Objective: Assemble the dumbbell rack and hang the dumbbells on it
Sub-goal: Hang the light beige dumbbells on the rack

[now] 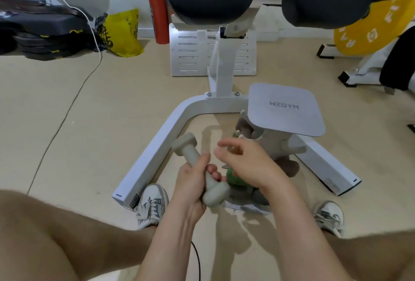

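Matte grey dumbbell (pixel 184 143), rounded heads, clasped by handle in left grip (pixel 190 181). Right grip (pixel 247 163) slack, fingers spread, above green dumbbell (pixel 231 176), inside white U-frame (pixel 157 137).

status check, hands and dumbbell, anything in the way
Left hand grips grey dumbbell by the handle. Right hand open, holding nothing, above the rack. Green dumbbell partly hidden under right hand.

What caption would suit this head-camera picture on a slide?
Left hand grips a grey dumbbell while the open right hand hovers near the small WEGYM rack.
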A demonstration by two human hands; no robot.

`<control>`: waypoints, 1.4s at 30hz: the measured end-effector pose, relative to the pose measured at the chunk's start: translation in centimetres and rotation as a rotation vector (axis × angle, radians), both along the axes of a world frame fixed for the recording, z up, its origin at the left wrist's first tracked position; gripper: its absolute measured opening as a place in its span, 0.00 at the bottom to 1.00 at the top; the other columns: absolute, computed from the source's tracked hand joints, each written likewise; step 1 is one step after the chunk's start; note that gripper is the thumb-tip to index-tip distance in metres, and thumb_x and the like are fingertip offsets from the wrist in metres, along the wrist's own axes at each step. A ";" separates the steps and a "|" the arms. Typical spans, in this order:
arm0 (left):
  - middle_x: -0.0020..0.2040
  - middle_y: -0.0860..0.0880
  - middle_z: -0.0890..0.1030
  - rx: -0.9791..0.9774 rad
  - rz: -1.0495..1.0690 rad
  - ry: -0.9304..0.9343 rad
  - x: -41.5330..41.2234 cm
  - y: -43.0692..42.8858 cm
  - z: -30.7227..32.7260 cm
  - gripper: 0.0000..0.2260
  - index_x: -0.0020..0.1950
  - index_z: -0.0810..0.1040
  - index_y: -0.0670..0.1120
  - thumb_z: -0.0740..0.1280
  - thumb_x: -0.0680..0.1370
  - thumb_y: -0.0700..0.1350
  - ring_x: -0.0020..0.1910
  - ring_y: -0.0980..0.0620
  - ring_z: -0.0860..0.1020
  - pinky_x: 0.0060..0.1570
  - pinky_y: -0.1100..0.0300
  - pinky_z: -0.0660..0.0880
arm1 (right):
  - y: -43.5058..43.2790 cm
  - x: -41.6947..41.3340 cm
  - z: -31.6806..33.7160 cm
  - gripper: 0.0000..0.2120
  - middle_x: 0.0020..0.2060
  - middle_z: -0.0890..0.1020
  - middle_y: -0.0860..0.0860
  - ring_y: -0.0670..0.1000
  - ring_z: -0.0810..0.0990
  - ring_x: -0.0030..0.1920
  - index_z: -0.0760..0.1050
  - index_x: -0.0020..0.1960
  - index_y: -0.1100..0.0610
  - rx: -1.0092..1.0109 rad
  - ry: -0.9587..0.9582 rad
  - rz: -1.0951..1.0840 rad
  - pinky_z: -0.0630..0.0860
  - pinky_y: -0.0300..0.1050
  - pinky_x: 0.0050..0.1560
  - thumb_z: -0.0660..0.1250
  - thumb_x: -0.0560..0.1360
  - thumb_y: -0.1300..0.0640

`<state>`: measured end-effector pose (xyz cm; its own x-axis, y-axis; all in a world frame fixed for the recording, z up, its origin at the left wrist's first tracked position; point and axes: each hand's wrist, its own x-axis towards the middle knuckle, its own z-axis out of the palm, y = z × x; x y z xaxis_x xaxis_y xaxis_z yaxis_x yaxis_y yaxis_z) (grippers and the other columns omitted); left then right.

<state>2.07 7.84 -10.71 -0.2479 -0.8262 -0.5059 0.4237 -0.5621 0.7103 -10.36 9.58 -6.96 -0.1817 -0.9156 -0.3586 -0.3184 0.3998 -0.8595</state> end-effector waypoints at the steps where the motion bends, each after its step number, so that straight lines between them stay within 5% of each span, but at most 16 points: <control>1: 0.27 0.47 0.72 -0.021 -0.007 -0.044 0.1 -0.2 0.1 0.11 0.39 0.70 0.42 0.64 0.81 0.43 0.26 0.50 0.72 0.29 0.58 0.74 | 0.5 -0.3 -0.5 0.22 0.51 0.81 0.45 0.46 0.80 0.54 0.75 0.69 0.49 0.094 -0.070 0.096 0.79 0.51 0.61 0.68 0.77 0.44; 4: 0.30 0.45 0.76 -0.233 -0.092 -0.237 -0.5 -0.4 1.3 0.13 0.39 0.72 0.41 0.65 0.81 0.46 0.29 0.47 0.78 0.30 0.58 0.77 | 2.0 -0.4 -1.6 0.20 0.48 0.84 0.50 0.46 0.83 0.47 0.73 0.69 0.52 0.133 -0.373 0.257 0.81 0.44 0.47 0.67 0.79 0.50; 7: 0.34 0.49 0.81 -0.410 -0.211 -0.250 -2.1 -0.6 3.7 0.09 0.43 0.75 0.45 0.66 0.81 0.49 0.34 0.50 0.82 0.36 0.57 0.80 | 2.7 -1.6 -0.9 0.25 0.41 0.85 0.52 0.49 0.84 0.42 0.72 0.70 0.56 -0.056 -0.388 0.142 0.79 0.46 0.42 0.69 0.76 0.51; 10: 0.40 0.50 0.83 -0.561 -0.391 -0.381 -4.3 -1.3 5.6 0.14 0.46 0.78 0.47 0.61 0.81 0.57 0.43 0.54 0.83 0.47 0.55 0.80 | 3.6 -3.1 0.8 0.13 0.38 0.83 0.57 0.59 0.78 0.36 0.80 0.59 0.56 -0.203 -0.472 -0.005 0.76 0.43 0.28 0.67 0.79 0.51; 13: 0.45 0.47 0.81 -0.658 -0.507 -0.449 -6.7 -1.0 6.8 0.18 0.48 0.77 0.46 0.58 0.81 0.59 0.46 0.51 0.81 0.50 0.52 0.77 | 4.7 -4.6 2.1 0.11 0.36 0.83 0.54 0.52 0.79 0.31 0.82 0.56 0.55 -0.295 -0.455 -0.211 0.72 0.40 0.22 0.63 0.81 0.54; 17: 0.54 0.45 0.83 -0.538 -0.682 -0.271 -8.5 1.1 6.2 0.16 0.63 0.77 0.50 0.61 0.81 0.57 0.49 0.50 0.84 0.53 0.52 0.82 | 5.7 -6.8 2.0 0.09 0.36 0.85 0.52 0.49 0.81 0.31 0.82 0.54 0.55 -0.375 -0.365 -0.406 0.71 0.40 0.21 0.63 0.81 0.56; 20: 0.52 0.38 0.83 -0.360 -0.555 -0.073 -10.8 2.8 5.5 0.20 0.65 0.74 0.41 0.66 0.79 0.53 0.39 0.49 0.82 0.44 0.54 0.81 | 6.1 -8.4 1.5 0.09 0.33 0.82 0.53 0.47 0.76 0.26 0.82 0.49 0.59 -0.475 -0.344 -0.550 0.67 0.38 0.19 0.63 0.81 0.58; 25: 0.55 0.35 0.82 -0.235 -0.503 0.073 -14.6 4.2 4.2 0.29 0.64 0.72 0.35 0.71 0.70 0.52 0.48 0.45 0.81 0.51 0.54 0.81 | 6.8 -11.6 0.6 0.10 0.28 0.76 0.50 0.46 0.72 0.24 0.78 0.41 0.58 -0.579 -0.328 -0.745 0.65 0.35 0.20 0.64 0.80 0.59; 29: 0.42 0.46 0.84 -0.131 -0.568 0.074 -16.4 4.4 2.0 0.22 0.63 0.76 0.37 0.70 0.75 0.51 0.47 0.47 0.81 0.57 0.54 0.77 | 6.8 -14.4 -0.8 0.11 0.31 0.72 0.57 0.52 0.69 0.28 0.76 0.39 0.60 -0.564 -0.365 -0.848 0.64 0.37 0.23 0.65 0.78 0.57; 34: 0.46 0.44 0.83 -0.042 -0.582 -0.001 -17.4 3.7 0.3 0.19 0.60 0.79 0.38 0.68 0.77 0.52 0.45 0.49 0.83 0.52 0.56 0.79 | 5.1 -15.3 -2.8 0.10 0.30 0.71 0.56 0.52 0.68 0.28 0.76 0.40 0.59 -0.444 -0.418 -0.877 0.65 0.40 0.27 0.65 0.78 0.56; 37: 0.39 0.47 0.85 -0.094 -0.536 -0.059 -17.6 3.2 -0.2 0.15 0.53 0.78 0.39 0.68 0.77 0.51 0.39 0.52 0.84 0.49 0.56 0.79 | 4.0 -14.5 -3.5 0.13 0.30 0.73 0.55 0.51 0.71 0.32 0.75 0.35 0.57 -0.411 -0.438 -0.870 0.68 0.43 0.34 0.66 0.78 0.56; 40: 0.44 0.44 0.85 -0.123 -0.451 -0.123 -17.7 2.2 -1.0 0.18 0.56 0.78 0.37 0.70 0.77 0.51 0.45 0.48 0.85 0.54 0.52 0.79 | 2.8 -14.3 -4.1 0.16 0.35 0.80 0.60 0.54 0.77 0.37 0.78 0.41 0.66 -0.390 -0.465 -0.838 0.73 0.46 0.39 0.67 0.78 0.53; 42: 0.41 0.45 0.85 -0.140 -0.445 -0.151 -18.0 1.9 -1.3 0.14 0.51 0.80 0.39 0.70 0.77 0.51 0.46 0.48 0.85 0.60 0.49 0.78 | 2.1 -14.5 -4.4 0.13 0.39 0.86 0.58 0.53 0.83 0.40 0.82 0.45 0.61 -0.374 -0.437 -0.797 0.77 0.48 0.42 0.67 0.78 0.52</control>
<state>-15.90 9.71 -12.02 -0.5248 -0.7196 -0.4547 0.0506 -0.5596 0.8272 -24.90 11.67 -11.35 -0.7159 -0.6508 -0.2528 0.3024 0.0374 -0.9525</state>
